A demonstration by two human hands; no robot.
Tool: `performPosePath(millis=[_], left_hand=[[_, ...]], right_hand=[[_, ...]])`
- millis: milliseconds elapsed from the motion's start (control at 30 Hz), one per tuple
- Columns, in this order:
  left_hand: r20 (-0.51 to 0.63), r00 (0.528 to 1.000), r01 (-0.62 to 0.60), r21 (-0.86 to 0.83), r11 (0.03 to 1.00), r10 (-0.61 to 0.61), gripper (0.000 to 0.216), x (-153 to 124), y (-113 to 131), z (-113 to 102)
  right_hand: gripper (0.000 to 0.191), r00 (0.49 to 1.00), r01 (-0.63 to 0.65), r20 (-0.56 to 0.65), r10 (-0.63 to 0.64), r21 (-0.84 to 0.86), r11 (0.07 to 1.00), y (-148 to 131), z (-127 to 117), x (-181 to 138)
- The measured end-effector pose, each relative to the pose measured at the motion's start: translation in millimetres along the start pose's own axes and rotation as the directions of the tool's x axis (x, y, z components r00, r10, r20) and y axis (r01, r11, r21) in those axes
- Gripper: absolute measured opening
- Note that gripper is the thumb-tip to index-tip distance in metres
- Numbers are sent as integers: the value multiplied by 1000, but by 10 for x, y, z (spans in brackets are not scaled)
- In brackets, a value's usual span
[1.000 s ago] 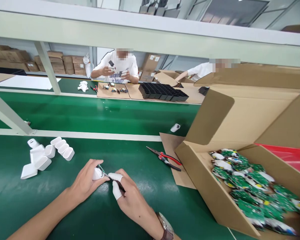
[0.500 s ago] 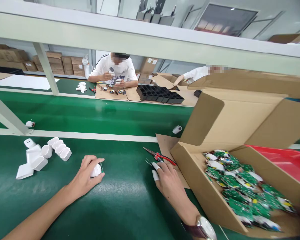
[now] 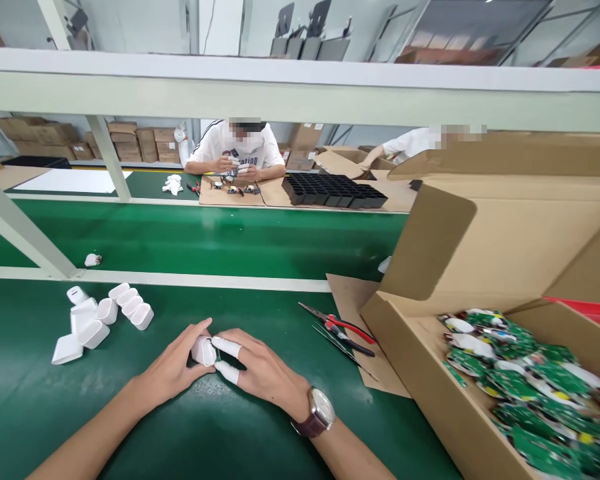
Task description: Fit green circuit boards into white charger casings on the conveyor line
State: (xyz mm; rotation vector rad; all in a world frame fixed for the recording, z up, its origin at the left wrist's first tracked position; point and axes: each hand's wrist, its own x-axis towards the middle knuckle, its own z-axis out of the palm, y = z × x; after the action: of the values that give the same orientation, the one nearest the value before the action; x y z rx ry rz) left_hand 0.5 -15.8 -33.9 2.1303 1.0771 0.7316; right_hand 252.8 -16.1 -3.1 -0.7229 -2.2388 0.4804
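Observation:
My left hand [image 3: 173,365] is closed round a small white plastic shell [image 3: 203,351] on the green mat. My right hand [image 3: 260,370], with white finger cots on two fingertips, pinches the same shell from the right. A watch sits on my right wrist. Thin tweezers [image 3: 341,347] lie on the mat to the right, beside red-handled pliers [image 3: 343,327]. Several empty white shells [image 3: 103,317] lie in a cluster at the left.
An open cardboard box [image 3: 430,393] full of green circuit boards [image 3: 525,387] stands at the right. A green conveyor belt [image 3: 230,237] runs past, carrying a small white part [image 3: 93,260]. Across it two people work beside a black tray [image 3: 333,192].
My right hand put the tweezers down beside the pliers, then came back left and closed on the white shell. My left hand kept hold of the shell.

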Motion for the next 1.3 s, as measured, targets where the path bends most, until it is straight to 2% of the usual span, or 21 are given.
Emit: performPosePath(millis=[200,333,500,867,1300], left_hand=[[-32,999,11,-7,1000,-11,66,45,89,-21],[-72,995,-79,-41,996,76,50,62,67,-3],[-66,988,-144,-46,989,140,51,73,43,17],[-32,997,-76,-47,996,74,58,66,84,27],[-19,999,-35,-16,999,34,50,72,74,56]], right_hand=[[47,998,-12,-59,10,-18,1000,-105,-111,-59],[51,995,-15,-100,14,-10,1000,-97,-65,-98],[62,994,17,-105,-19,-23,1000,-44,-15,-159],[60,997,21,-72,-22,-22,1000,-18,-38,-142],[59,997,57,-52,-59,-49,997,-6,-17,-142]])
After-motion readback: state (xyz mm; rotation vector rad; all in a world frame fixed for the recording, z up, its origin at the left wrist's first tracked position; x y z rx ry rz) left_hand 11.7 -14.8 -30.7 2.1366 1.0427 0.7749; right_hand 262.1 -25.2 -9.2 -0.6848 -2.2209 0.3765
